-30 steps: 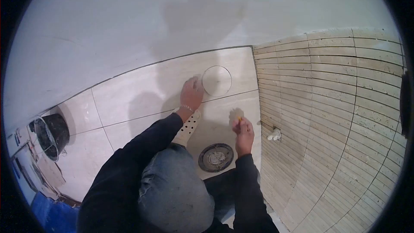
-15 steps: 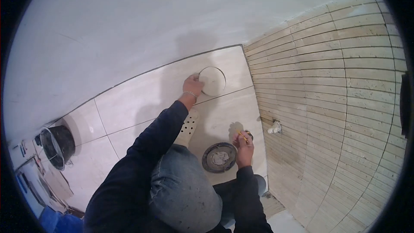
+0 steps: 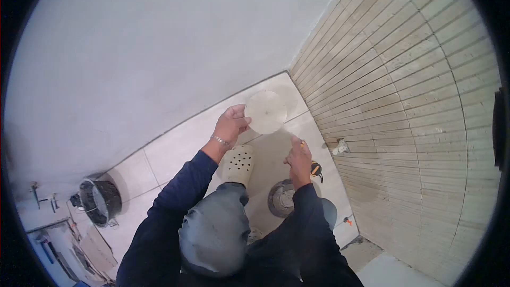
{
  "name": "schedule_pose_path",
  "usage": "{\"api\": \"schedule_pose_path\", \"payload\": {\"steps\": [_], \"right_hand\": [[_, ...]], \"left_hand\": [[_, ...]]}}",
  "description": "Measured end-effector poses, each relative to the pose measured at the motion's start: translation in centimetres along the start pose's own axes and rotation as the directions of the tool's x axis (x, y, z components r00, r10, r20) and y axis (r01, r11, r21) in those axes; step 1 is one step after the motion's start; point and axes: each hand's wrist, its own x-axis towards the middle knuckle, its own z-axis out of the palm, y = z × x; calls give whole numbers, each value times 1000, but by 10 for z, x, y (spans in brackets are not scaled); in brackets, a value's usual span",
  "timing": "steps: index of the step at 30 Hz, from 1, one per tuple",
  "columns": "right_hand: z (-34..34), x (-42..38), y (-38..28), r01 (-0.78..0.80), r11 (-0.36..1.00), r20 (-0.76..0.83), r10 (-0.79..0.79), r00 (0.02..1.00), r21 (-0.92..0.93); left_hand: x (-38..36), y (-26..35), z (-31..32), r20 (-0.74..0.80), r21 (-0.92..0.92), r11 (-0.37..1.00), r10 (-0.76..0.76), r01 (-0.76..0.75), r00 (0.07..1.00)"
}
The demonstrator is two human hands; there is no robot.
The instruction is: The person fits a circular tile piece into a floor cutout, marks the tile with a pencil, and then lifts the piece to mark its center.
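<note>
My left hand (image 3: 234, 122) pinches the left edge of a thin round cream disc (image 3: 266, 111), apparently tile, raised above the floor. My right hand (image 3: 299, 160) is near the disc's lower right side, its index finger stretched toward it. A thin yellow pencil (image 3: 303, 143) shows among its fingers, mostly hidden. Just beside that wrist a black and yellow tape measure (image 3: 316, 170) rests on the floor. Below, partly covered by my right sleeve, is a round dark drain-like piece (image 3: 273, 200) with a grey middle.
Large pale tiles (image 3: 164, 162) cover the floor. A ribbed beige wall (image 3: 393, 111) with a pipe outlet (image 3: 340, 148) rises on the right. A black bucket (image 3: 109, 202) stands left. My foot wears a perforated clog (image 3: 238, 163). A small orange item (image 3: 348, 221) lies lower right.
My left hand has lifted the disc off the floor tile. My right hand has moved up from beside the tape measure toward the disc. The view has shifted and tilted.
</note>
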Motion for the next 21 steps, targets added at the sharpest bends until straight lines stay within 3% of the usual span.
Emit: {"api": "schedule_pose_path", "payload": {"steps": [2,4,5,7,10,14,17,21], "right_hand": [[27,-12,-28,5,1000,76,-6,997,11],[49,-24,-51,-33,981,283,-23,959,191],[59,-28,-60,-27,978,301,-38,953,207],[80,-40,-77,32,922,448,-218,867,387],[108,-58,-101,137,938,508,-291,810,319],[134,-87,-127,2,928,695,-280,662,372],[143,-110,-145,-69,943,762,-217,610,324],[151,-122,-163,-41,971,803,-169,572,234]], "left_hand": [[-35,41,6,67,0,999,34,-34,997],[-73,83,14,54,17,995,100,-101,993],[-90,102,14,50,32,992,123,-125,991],[-125,135,11,72,37,985,168,-171,983],[-180,173,6,79,95,967,229,-236,970],[-245,196,-8,36,122,951,281,-284,959],[-284,204,-6,43,113,941,315,-318,948],[-318,203,-3,58,84,936,339,-343,939]]}}
